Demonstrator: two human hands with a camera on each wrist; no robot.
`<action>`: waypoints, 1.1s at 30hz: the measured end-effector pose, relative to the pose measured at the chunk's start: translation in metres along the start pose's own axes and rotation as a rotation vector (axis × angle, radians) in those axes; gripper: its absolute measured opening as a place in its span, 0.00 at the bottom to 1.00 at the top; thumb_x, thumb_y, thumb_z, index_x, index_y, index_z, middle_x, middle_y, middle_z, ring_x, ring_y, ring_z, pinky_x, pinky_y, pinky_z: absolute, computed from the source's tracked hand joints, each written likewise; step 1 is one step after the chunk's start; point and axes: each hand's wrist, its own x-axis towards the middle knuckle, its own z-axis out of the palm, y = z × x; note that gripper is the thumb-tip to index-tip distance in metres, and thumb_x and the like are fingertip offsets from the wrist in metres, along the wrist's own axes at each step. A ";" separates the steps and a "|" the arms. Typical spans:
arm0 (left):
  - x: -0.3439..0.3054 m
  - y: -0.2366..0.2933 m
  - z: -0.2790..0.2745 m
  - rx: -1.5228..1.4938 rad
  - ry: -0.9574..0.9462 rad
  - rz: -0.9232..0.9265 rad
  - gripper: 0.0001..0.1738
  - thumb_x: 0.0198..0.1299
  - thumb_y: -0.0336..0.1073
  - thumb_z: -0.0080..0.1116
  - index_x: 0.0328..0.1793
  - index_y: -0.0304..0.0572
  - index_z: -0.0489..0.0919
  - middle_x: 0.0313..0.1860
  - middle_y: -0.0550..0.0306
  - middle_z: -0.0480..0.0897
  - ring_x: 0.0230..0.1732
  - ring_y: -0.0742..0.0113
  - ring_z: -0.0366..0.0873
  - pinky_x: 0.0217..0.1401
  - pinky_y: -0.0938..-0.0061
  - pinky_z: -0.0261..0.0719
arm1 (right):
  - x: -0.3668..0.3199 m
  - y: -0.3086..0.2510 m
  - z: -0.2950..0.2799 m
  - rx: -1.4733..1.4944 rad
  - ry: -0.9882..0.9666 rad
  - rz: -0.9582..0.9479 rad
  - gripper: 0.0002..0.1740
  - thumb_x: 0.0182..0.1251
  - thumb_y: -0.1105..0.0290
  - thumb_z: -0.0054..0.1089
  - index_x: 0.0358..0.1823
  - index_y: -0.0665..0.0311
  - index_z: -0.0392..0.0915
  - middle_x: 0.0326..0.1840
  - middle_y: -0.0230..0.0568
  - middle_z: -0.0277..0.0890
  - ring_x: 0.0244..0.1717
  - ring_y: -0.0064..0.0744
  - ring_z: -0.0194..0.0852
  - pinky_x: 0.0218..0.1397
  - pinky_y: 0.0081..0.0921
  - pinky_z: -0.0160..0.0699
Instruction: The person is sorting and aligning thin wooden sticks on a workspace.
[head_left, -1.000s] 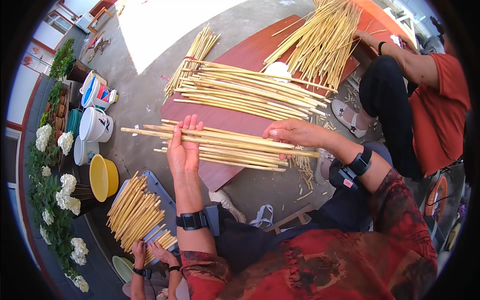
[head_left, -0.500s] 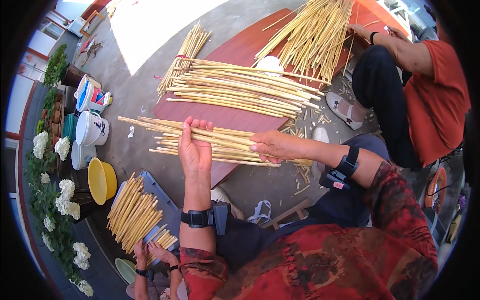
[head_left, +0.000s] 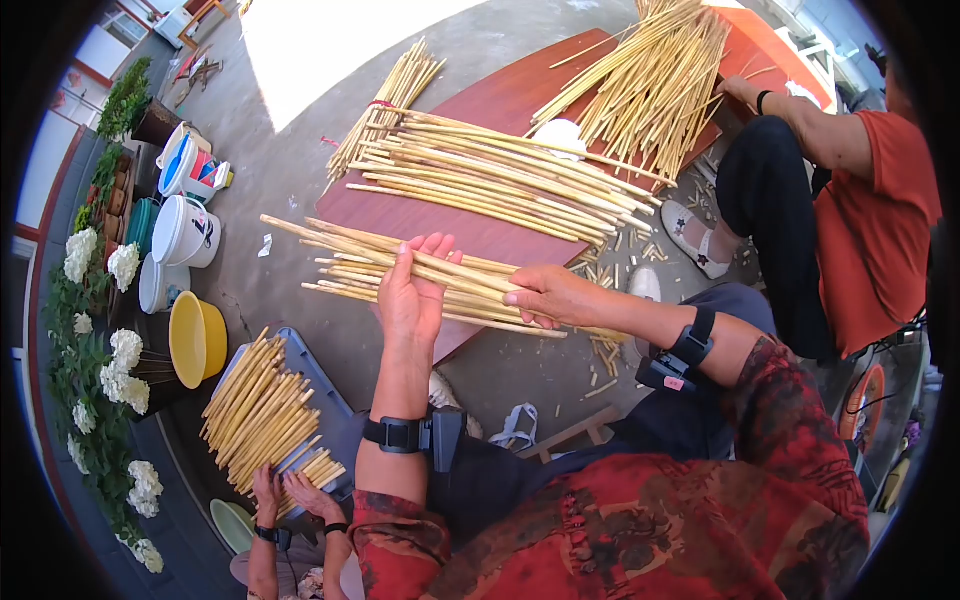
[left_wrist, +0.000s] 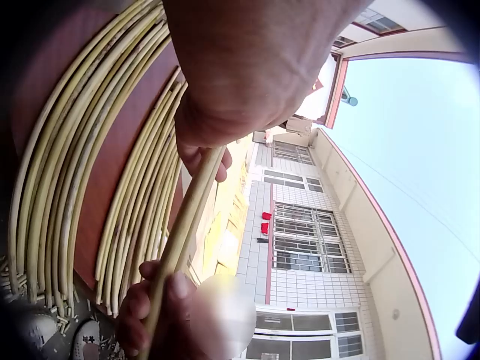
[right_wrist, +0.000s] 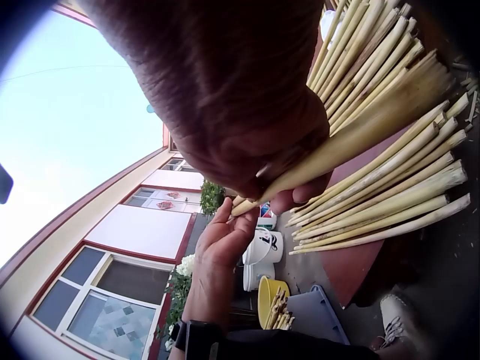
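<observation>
My left hand (head_left: 412,300) is turned palm up, holding a couple of long pale-yellow sticks (head_left: 465,277) between thumb and fingers. Further along the same sticks, my right hand (head_left: 555,297) pinches them with the thumb on top. In the left wrist view the held sticks (left_wrist: 180,225) run from one hand to the other. Just under the hands, a small row of similar sticks (head_left: 345,290) lies over the near edge of a dark red board (head_left: 470,215). A larger row of sticks (head_left: 500,180) lies farther back on it.
A tied bundle (head_left: 385,105) and a big heap of sticks (head_left: 650,90) lie farther off. At right sits a person in an orange shirt (head_left: 880,230). Another person's hands (head_left: 290,490) touch short sticks on a blue-grey tray (head_left: 320,375). Buckets and a yellow basin (head_left: 197,340) stand left.
My right hand has slid left along the held sticks, closer to my left hand, which has shifted a little right. The sticks' far-left ends now sit higher in the head view.
</observation>
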 end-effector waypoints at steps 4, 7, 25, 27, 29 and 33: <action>-0.002 0.002 -0.008 0.081 0.059 0.046 0.12 0.62 0.34 0.42 0.47 0.32 0.66 0.47 0.42 0.71 0.54 0.52 0.68 0.53 0.58 0.71 | -0.004 0.011 -0.002 -0.036 0.070 -0.026 0.12 0.63 0.65 0.45 0.31 0.68 0.68 0.20 0.32 0.67 0.16 0.18 0.62 0.19 0.17 0.63; -0.005 -0.010 -0.003 0.195 0.019 -0.075 0.12 0.59 0.34 0.47 0.46 0.34 0.67 0.43 0.46 0.74 0.48 0.57 0.72 0.48 0.64 0.74 | -0.006 0.006 -0.004 -0.068 0.123 -0.049 0.11 0.63 0.65 0.46 0.30 0.68 0.67 0.20 0.33 0.66 0.18 0.19 0.63 0.21 0.19 0.64; -0.011 -0.013 -0.016 0.322 0.031 -0.148 0.11 0.58 0.38 0.50 0.37 0.35 0.71 0.31 0.54 0.76 0.33 0.66 0.76 0.34 0.73 0.77 | -0.008 -0.004 -0.007 -0.383 0.104 -0.049 0.11 0.64 0.67 0.43 0.37 0.70 0.66 0.22 0.39 0.66 0.23 0.27 0.64 0.28 0.24 0.65; -0.013 -0.011 -0.021 0.331 0.012 -0.169 0.11 0.58 0.38 0.50 0.38 0.35 0.71 0.32 0.53 0.76 0.33 0.65 0.76 0.34 0.73 0.77 | -0.005 0.002 -0.007 -0.367 0.097 -0.052 0.12 0.64 0.67 0.43 0.38 0.71 0.67 0.23 0.39 0.66 0.22 0.27 0.64 0.28 0.24 0.66; -0.014 -0.010 -0.027 0.335 -0.048 -0.208 0.12 0.59 0.38 0.49 0.39 0.34 0.71 0.34 0.52 0.76 0.34 0.65 0.76 0.35 0.73 0.77 | -0.005 0.004 -0.006 -0.282 0.047 -0.012 0.12 0.63 0.68 0.45 0.38 0.71 0.67 0.22 0.41 0.66 0.22 0.28 0.65 0.28 0.26 0.67; -0.018 -0.007 -0.031 0.344 -0.074 -0.256 0.12 0.61 0.36 0.44 0.42 0.32 0.69 0.36 0.48 0.76 0.35 0.62 0.76 0.36 0.72 0.78 | -0.002 0.003 -0.004 -0.352 0.087 -0.029 0.12 0.61 0.67 0.48 0.36 0.72 0.67 0.24 0.47 0.68 0.23 0.36 0.67 0.30 0.30 0.67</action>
